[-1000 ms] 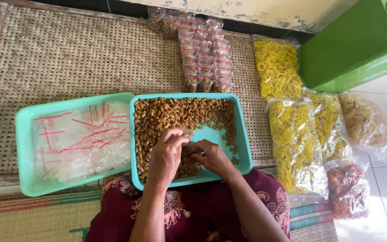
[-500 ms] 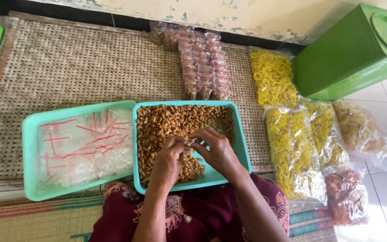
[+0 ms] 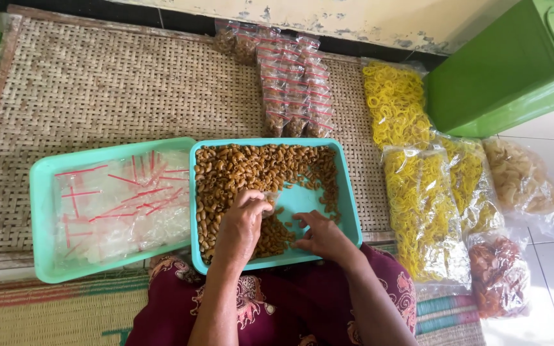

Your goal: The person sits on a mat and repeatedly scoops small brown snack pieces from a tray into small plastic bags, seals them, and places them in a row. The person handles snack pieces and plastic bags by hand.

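Note:
A teal tray [image 3: 349,211] rests against my lap, its left and far parts covered with brown curled snack pieces [image 3: 245,170]. My left hand [image 3: 242,225] is over the tray's middle and pinches a small clear plastic bag [image 3: 269,198] at its fingertips. My right hand [image 3: 322,237] lies low in the tray's near right part. Its fingers are curled beside a few loose pieces on the bare tray floor. Whether it holds any of them is hidden.
A light green tray [image 3: 43,192] of empty clear bags with red strips [image 3: 123,205] sits to the left. Filled small packets [image 3: 293,83] lie on the woven mat [image 3: 97,90] beyond. Big bags of yellow rings [image 3: 418,198], other snack bags [image 3: 498,275] and a green bin [image 3: 508,70] are on the right.
My right hand has pulled back from the bag at my left fingertips and dropped toward the tray's near right part. My left hand stays over the tray with the bag.

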